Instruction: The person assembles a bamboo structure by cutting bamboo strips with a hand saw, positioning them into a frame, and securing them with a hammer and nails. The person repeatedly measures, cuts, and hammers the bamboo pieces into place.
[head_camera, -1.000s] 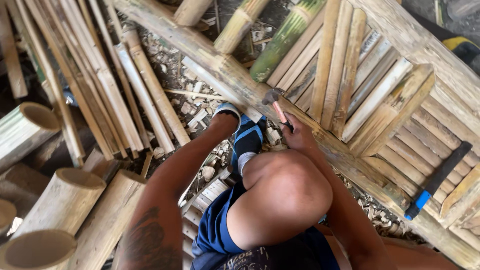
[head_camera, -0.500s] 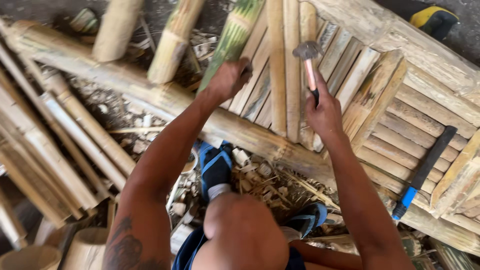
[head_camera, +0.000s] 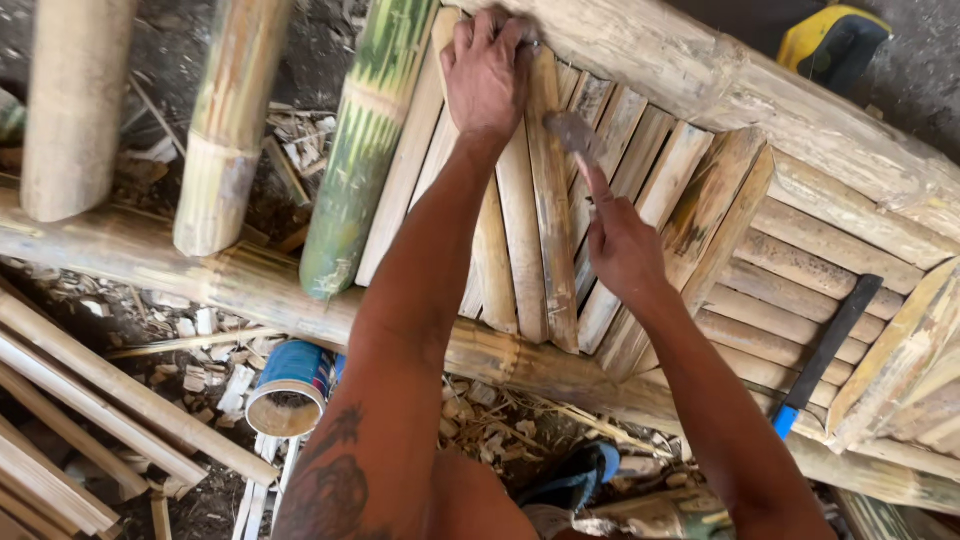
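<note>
Left hand (head_camera: 487, 72) has shifted to far slat ends, fingers pressing bamboo slat (head_camera: 552, 200) flat. Right hand (head_camera: 622, 245) clenched on hammer (head_camera: 575, 135), now lowered onto slat: striking resumes.

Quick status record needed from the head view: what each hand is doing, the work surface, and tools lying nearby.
left hand: pressed flat on the top end of a bamboo slat
right hand: gripping a hammer, head raised just over the slats
work surface: bamboo frame with split slats laid side by side
spare tool: black-bladed tool with blue handle lying on the slats to the right
below frame: blue can among bamboo scraps
far corner: yellow object, kind unclear
</note>
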